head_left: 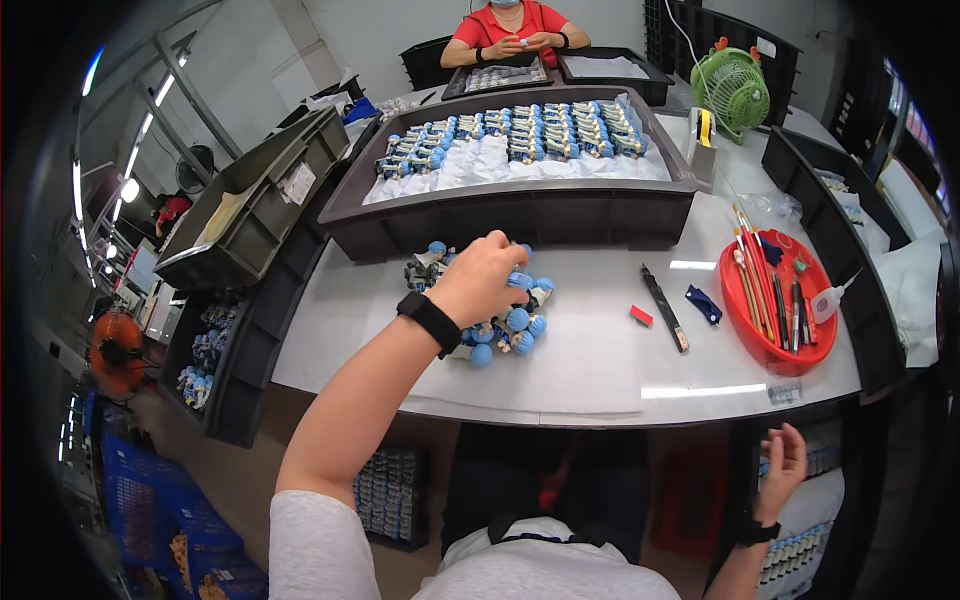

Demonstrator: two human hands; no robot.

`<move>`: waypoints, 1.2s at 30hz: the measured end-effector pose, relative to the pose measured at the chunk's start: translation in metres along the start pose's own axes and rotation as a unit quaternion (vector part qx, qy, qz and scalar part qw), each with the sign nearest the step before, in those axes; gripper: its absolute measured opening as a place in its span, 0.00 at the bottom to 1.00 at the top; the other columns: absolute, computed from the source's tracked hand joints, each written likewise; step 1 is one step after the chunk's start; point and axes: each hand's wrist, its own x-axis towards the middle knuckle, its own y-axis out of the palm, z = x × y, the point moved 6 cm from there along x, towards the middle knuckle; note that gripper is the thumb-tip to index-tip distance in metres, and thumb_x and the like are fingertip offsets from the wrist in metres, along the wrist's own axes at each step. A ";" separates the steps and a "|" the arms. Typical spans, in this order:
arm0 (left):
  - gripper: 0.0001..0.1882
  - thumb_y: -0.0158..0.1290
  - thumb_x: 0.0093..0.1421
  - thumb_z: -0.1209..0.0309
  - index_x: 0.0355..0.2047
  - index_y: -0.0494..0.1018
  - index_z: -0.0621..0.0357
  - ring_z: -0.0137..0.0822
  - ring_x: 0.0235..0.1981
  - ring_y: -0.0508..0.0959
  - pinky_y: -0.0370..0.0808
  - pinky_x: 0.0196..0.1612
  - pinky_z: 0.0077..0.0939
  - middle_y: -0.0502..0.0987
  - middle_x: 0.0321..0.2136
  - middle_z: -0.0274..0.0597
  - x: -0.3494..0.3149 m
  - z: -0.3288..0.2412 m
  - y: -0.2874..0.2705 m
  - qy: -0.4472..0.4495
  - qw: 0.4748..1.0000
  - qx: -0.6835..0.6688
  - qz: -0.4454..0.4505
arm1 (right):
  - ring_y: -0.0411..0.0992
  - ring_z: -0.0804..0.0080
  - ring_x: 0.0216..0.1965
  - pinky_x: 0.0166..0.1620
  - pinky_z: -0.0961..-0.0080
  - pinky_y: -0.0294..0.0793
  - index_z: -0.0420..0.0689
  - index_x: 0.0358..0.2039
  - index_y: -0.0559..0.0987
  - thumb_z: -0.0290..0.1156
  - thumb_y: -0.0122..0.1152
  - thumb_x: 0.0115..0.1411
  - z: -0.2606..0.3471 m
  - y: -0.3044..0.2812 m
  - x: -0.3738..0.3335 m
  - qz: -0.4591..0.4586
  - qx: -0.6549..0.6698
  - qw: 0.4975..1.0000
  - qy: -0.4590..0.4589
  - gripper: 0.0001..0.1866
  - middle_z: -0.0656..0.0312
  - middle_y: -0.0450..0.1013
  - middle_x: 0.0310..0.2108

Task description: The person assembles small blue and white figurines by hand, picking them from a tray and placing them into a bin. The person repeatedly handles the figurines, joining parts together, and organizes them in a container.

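Observation:
A loose heap of small blue-headed figurines (518,319) lies on the white worktable in front of me. Reaching over it from the left, my left hand (478,282) has its fingers curled down around a blue-headed figurine at the heap's upper right side; its fingertips are partly hidden. My right hand (784,466) is low at the right, below the table's front edge, with loosely bent fingers apart and nothing visible in them. Beneath it shows a lower tray (815,500) with rows of similar figurines.
Behind the heap stands a dark tray (520,215) with figurines in rows on white sheeting. Rightward lie a black pen-like tool (664,308), a red block (641,316) and a red basin (735,310) of brushes. A green fan (730,88) and a co-worker (508,35) are beyond.

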 end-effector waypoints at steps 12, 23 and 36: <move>0.12 0.55 0.57 0.74 0.40 0.71 0.67 0.26 0.34 0.74 0.72 0.40 0.19 0.76 0.34 0.38 -0.034 -0.006 -0.020 -0.080 0.868 -0.490 -0.021 | 0.73 0.76 0.35 0.40 0.82 0.73 0.35 0.40 0.75 0.18 0.57 0.55 0.086 0.208 -0.050 0.253 0.129 0.959 -0.001 0.11 0.59 0.75 0.33; 0.18 0.45 0.65 0.67 0.52 0.67 0.64 0.26 0.38 0.76 0.74 0.42 0.19 0.75 0.39 0.38 -0.084 -0.044 0.098 -0.181 0.612 -0.770 -0.016 | 0.73 0.70 0.42 0.43 0.77 0.75 0.36 0.52 0.68 0.23 0.64 0.52 0.090 0.273 -0.055 0.420 0.090 0.901 -0.059 0.26 0.53 0.74 0.41; 0.16 0.45 0.65 0.68 0.49 0.68 0.64 0.25 0.35 0.76 0.75 0.36 0.16 0.75 0.37 0.36 -0.086 -0.036 0.125 -0.218 0.601 -0.769 -0.017 | 0.76 0.70 0.37 0.39 0.77 0.76 0.39 0.53 0.67 0.25 0.68 0.49 0.080 0.273 -0.059 0.409 0.047 0.908 -0.074 0.30 0.51 0.74 0.39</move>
